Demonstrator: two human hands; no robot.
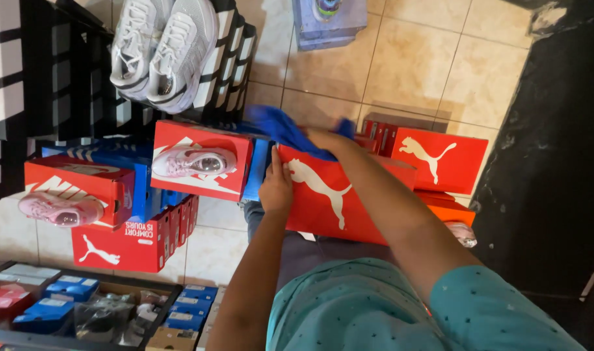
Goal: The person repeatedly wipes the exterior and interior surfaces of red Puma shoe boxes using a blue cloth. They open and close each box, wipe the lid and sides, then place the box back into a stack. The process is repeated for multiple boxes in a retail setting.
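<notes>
My left hand [276, 185] grips the left edge of a red shoe box [329, 214] with a white leaping-cat logo, held tilted in front of me. My right hand [326, 140] is closed on a blue cloth [280, 127] and presses it on the box's top corner. The cloth trails to the upper left over the box edge. Both my forearms reach in from the bottom of the view.
Stacks of red and blue shoe boxes [124, 244] stand on the left with pink sneakers [194, 161] on top. A pair of white sneakers [163, 49] sits on black-and-white boxes. More red boxes [440, 159] lie at right on a beige tiled floor [433, 65].
</notes>
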